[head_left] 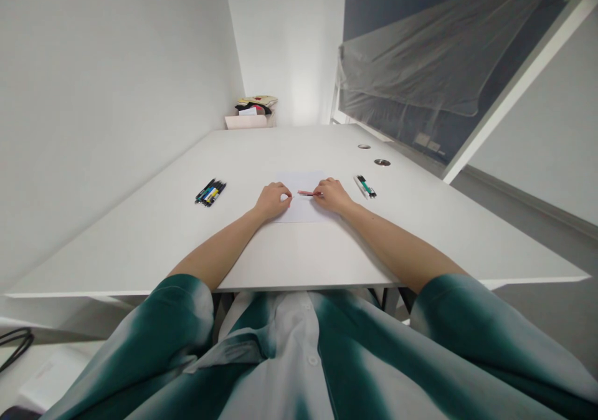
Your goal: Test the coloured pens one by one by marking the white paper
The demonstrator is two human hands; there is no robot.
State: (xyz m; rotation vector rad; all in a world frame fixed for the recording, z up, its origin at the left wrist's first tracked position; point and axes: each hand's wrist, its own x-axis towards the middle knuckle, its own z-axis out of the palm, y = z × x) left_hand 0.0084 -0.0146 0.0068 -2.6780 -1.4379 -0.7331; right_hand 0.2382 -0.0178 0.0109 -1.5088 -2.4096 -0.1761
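On the white worktop [187, 239], a sheet of paper [303, 211] lay straight ahead. The left hand [272, 200] rested curled on the sheet's 9 o'clock edge. The right hand [332, 195] gripped a red pen [307, 192] pointing toward 9 o'clock over the sheet. A bundle of pens [210, 192] lay well off at 9 o'clock, and two pens [365, 186] lay near at 3 o'clock.

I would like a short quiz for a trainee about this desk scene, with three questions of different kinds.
1. True or false: the right hand holds a red pen.
2. Where does the left hand rest? A) at the edge of the sheet of paper B) on a keyboard C) on a cup
3. Fill in: the bunch of pens lies on the table to the ____ of the paper.
Key: 1 true; 2 A; 3 left.
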